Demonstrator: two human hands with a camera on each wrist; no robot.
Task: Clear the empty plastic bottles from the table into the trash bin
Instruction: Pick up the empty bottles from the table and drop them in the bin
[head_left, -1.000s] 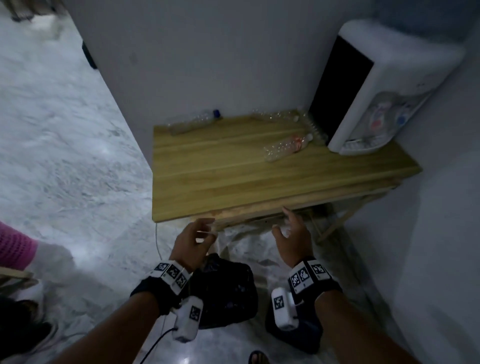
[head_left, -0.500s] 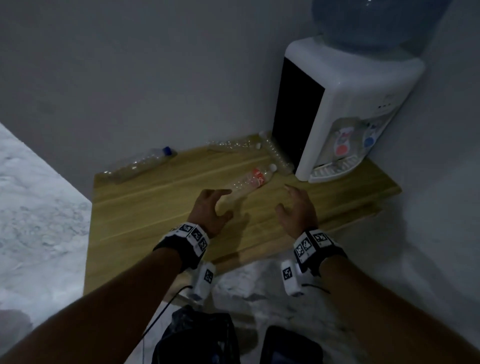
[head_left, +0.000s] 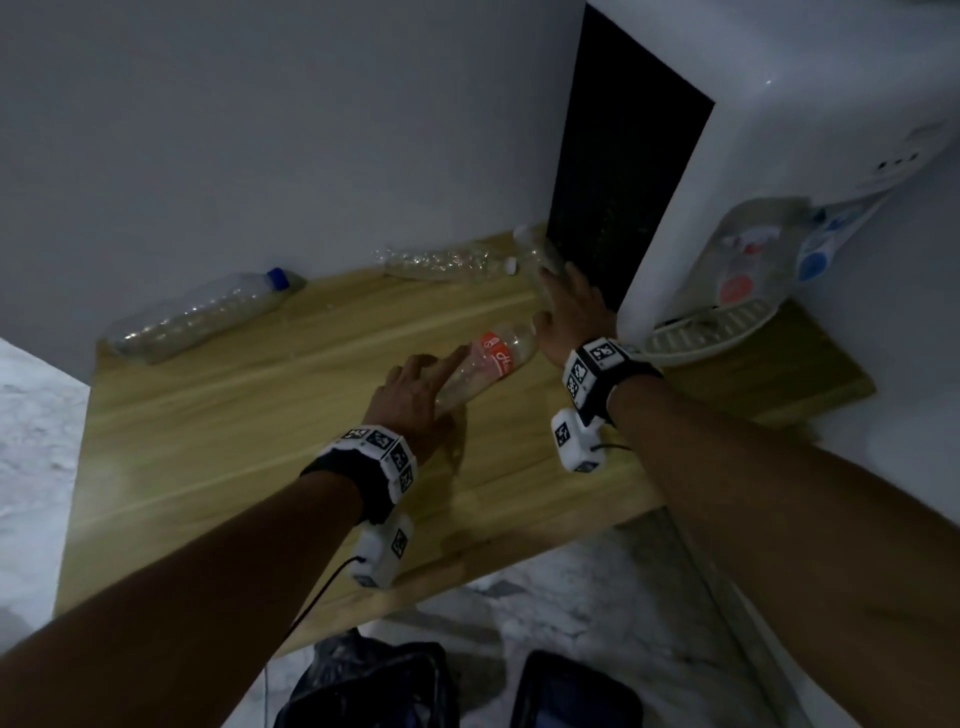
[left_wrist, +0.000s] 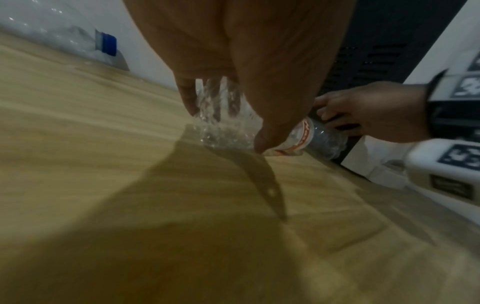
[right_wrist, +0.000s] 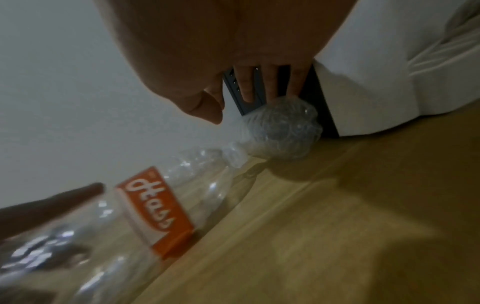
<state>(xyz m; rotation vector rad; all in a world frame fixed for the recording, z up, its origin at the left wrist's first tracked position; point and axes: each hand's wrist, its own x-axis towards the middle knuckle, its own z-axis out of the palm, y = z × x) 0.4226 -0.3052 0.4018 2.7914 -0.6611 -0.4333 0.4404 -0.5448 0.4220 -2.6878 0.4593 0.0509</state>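
Several empty plastic bottles lie on the wooden table. My left hand grips the base end of the red-labelled bottle, thumb on one side and fingers on the other. My right hand reaches with straight fingers over a clear bottle lying against the dispenser's dark side; the hand holds nothing. A blue-capped bottle and a crumpled clear bottle lie along the back wall.
A white water dispenser fills the table's right back corner, close to my right hand. A bin lined with a black bag stands on the marble floor below the table's front edge, beside another dark container.
Both hands rose from under the table edge and moved forward over the top. The left hand has taken hold of the red-labelled bottle; the right has reached toward the bottle by the dispenser.
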